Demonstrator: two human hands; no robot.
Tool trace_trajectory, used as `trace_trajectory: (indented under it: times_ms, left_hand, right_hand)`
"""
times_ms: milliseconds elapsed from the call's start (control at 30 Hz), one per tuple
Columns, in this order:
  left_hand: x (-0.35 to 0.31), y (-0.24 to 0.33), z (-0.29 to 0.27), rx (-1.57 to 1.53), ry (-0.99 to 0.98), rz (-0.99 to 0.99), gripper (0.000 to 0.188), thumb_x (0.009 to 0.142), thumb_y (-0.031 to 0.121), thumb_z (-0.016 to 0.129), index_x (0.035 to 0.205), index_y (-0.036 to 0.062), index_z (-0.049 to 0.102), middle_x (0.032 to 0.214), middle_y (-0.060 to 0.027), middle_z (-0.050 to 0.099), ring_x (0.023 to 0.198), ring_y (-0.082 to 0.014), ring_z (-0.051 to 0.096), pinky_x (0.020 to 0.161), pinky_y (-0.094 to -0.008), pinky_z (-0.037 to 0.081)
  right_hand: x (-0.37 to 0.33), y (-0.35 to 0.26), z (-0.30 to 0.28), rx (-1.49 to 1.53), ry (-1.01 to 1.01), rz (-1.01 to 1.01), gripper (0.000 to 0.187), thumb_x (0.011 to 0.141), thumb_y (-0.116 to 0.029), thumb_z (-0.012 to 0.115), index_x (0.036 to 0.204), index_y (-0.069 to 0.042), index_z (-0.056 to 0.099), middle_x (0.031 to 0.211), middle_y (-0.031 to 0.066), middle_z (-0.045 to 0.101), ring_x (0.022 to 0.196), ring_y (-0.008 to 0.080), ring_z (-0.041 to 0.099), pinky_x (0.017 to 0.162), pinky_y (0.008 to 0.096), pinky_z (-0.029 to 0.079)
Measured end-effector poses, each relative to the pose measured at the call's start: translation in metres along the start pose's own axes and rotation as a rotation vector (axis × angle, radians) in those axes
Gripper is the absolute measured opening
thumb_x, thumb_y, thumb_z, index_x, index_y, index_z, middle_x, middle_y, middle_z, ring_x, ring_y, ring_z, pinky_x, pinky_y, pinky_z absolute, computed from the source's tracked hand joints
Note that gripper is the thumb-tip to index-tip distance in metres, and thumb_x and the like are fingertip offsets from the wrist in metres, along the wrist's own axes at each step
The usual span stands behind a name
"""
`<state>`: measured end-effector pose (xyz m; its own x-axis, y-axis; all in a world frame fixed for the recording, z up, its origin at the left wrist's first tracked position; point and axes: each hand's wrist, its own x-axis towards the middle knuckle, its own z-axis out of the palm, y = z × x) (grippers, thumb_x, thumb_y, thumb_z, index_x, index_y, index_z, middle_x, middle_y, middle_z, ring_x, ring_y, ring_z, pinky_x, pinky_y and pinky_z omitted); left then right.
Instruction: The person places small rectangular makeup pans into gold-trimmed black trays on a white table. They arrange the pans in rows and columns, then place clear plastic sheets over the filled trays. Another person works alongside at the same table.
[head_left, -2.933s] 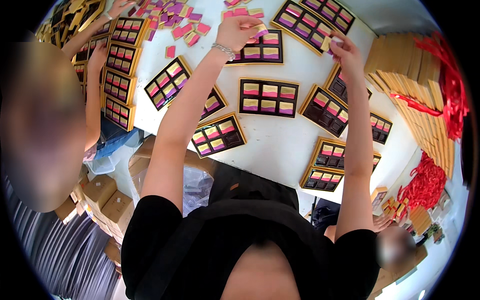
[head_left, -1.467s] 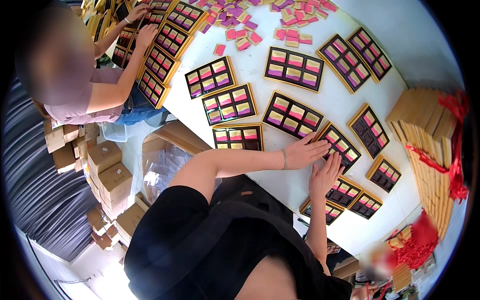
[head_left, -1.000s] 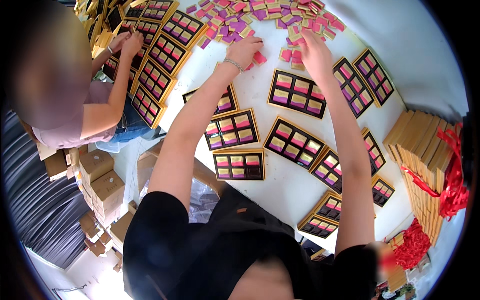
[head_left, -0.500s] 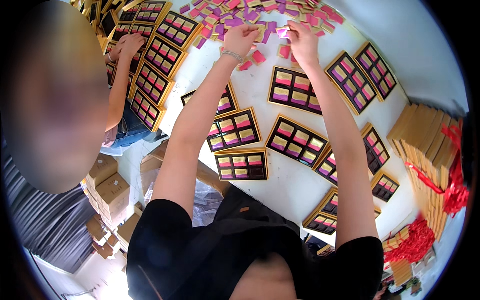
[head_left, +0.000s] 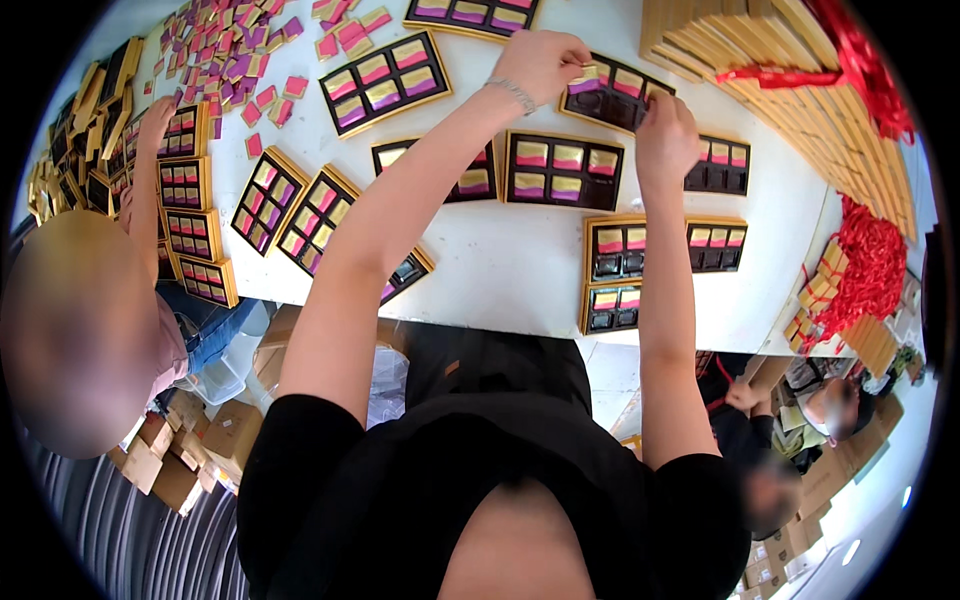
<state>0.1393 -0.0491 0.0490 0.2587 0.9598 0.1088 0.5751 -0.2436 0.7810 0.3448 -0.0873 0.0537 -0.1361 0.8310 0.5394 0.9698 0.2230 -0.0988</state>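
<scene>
My left hand [head_left: 545, 68], with a bracelet at the wrist, is closed over the upper left corner of a dark, gold-edged box [head_left: 612, 112]. Its fingertips meet at a small flat wrapped square [head_left: 588, 78] in purple and gold; whether they grip it or only touch it is unclear. My right hand [head_left: 668, 145] has its fingers pinched together at the right side of the same box. What is between them, if anything, is hidden. Pink and gold squares show in the box's top row; dark empty compartments lie below.
Several similar boxes [head_left: 563, 170] lie around the white table [head_left: 480, 275]. Loose squares [head_left: 225, 55] are heaped at the far left, where a co-worker's hand [head_left: 155, 120] works over boxes. At right are stacked gold lids [head_left: 790, 110] and red ribbon [head_left: 855, 265].
The view has turned to the right. Both my hands have left the heap of loose squares and come to a partly filled box. Another person now shows at lower right.
</scene>
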Motion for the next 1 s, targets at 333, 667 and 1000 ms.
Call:
trace_trajectory:
  times_ms: [333,667,1000]
  left_hand:
    - [-0.037,-0.002,0.051,0.447,0.043,0.350,0.034,0.083,0.009,0.056,0.117,0.0101,0.063,0.126,-0.0039,0.061,0.120,-0.0216,0.053,0.096,-0.0354,0.048]
    - [-0.065,0.016,0.047,0.726,-0.316,0.210,0.068,0.094,0.047,0.048,0.148,0.0104,0.030,0.156,-0.0027,0.024,0.144,-0.0167,0.021,0.111,-0.0639,0.018]
    - [-0.063,0.018,0.049,0.737,-0.337,0.152,0.078,0.085,0.053,0.057,0.146,0.0085,0.035,0.154,-0.0053,0.030,0.144,-0.0168,0.024,0.109,-0.0660,0.018]
  right_hand:
    - [-0.063,-0.008,0.006,0.384,-0.261,0.140,0.046,0.087,-0.013,0.063,0.129,0.000,0.051,0.128,0.0178,0.057,0.118,0.0315,0.055,0.096,0.0416,0.046]
    - [-0.066,0.022,0.004,0.352,-0.444,-0.140,0.040,0.090,-0.017,0.058,0.129,-0.006,0.054,0.139,0.0058,0.050,0.133,0.0251,0.042,0.111,0.0519,0.028]
    - [-0.043,0.027,0.002,0.385,-0.343,-0.217,0.026,0.086,-0.009,0.061,0.111,-0.004,0.064,0.116,0.0089,0.064,0.110,0.0248,0.059,0.103,0.0455,0.039]
